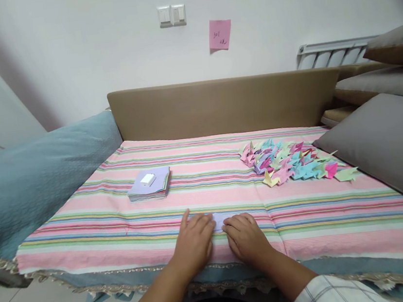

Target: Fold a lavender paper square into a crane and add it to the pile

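A small folded piece of light purple paper lies on the striped cloth in front of me, between my two hands. My left hand is on its left end, fingers pressed together there and the outermost finger lifted apart. On the right end my right hand bends its fingers over the paper's edge. Both hands hide parts of the paper, so its full shape does not show. Further back on the left sits a stack of square coloured paper, with a small white block on top. Many folded paper cranes are heaped at the back right.
The striped cloth covers a sofa seat with a brown backrest. A blue covered armrest bounds the left side. Grey cushions stand at the right. A pink note and light switches are on the wall.
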Available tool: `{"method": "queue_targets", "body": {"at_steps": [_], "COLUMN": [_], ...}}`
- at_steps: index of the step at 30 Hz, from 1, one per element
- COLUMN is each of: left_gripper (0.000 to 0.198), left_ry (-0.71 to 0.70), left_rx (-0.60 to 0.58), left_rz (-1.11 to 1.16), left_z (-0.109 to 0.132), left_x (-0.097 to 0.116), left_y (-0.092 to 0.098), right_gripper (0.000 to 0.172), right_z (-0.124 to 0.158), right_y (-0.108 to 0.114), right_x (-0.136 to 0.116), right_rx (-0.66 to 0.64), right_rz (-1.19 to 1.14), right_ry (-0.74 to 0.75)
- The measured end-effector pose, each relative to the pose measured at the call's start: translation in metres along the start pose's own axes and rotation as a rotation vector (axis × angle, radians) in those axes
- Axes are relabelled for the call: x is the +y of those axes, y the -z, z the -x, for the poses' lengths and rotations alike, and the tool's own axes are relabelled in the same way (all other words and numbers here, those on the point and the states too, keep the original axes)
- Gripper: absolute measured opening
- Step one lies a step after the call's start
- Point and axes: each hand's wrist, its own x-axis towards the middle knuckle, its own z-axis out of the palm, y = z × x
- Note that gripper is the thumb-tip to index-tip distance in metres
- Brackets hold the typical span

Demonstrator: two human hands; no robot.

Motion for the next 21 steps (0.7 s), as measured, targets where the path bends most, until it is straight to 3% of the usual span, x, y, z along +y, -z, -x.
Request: {"method": "queue_targets", "body": {"at_steps": [2, 7, 16, 21], "left_gripper": [0.044, 0.047, 0.050, 0.029], "left_ry": [-0.070, 0.007, 0.045, 0.134], "left_rx": [-0.079, -0.160, -0.259, -0.169], "left_rz": [-0.013, -0.062, -0.012, -0.021], "left_z": [0.002, 0.002, 0.009, 0.005], "left_x": [0.005, 0.011, -0.002, -0.016], "left_y": [-0.013, -0.028, -0.015, -0.009], "right_gripper": [0.020, 0.021, 0.025, 0.025], "right_z": [0.000, 0.003, 0.006, 0.000], "right_y": [-0.002, -0.008, -0.001, 0.010], "right_x": [0.000, 0.001, 0.003, 0.002], "right_rx": [0.007, 0.024, -0.136, -0.220], "right_rz": [0.008, -0.006, -0.092, -0.149], "right_ry": [0.006, 0.004, -0.093, -0.145]}}
